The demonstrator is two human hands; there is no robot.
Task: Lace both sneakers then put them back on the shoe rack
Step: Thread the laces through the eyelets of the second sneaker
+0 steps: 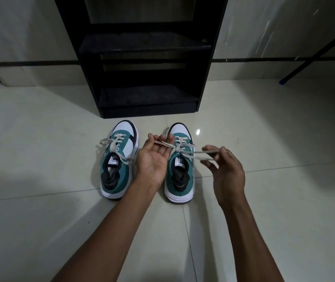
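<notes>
Two teal-and-white sneakers are set side by side on the tiled floor (40, 139), toes pointed at the black shoe rack (145, 58) just beyond them.

Left sneaker (117, 159): white toe cap, dark trim, teal sides, white stacked sole, black lining, white tongue label. Grey lace (117, 142) is threaded through the lower eyelets; the loose ends are draped over both sides of the shoe.

Left hand (154, 157): placed between the two shoes, palm turned up, forearm stretched in from the bottom of the view. Fingers (151, 137) are spread loosely and slightly curled; one lace end (163, 143) of the right shoe is laid across them, more draped than pinched.

Right sneaker (180, 165): same colours and build, partly hidden by the left hand. Its lace is crossed over the lower eyelets, both ends pulled out sideways.

Right hand (226, 169): held just right of the shoe, back of hand toward the camera, wrist bent. The other lace end (203, 154) is pinched between thumb and forefinger; remaining fingers are spread apart and curled.

Rack shelves in view are seen bare.
</notes>
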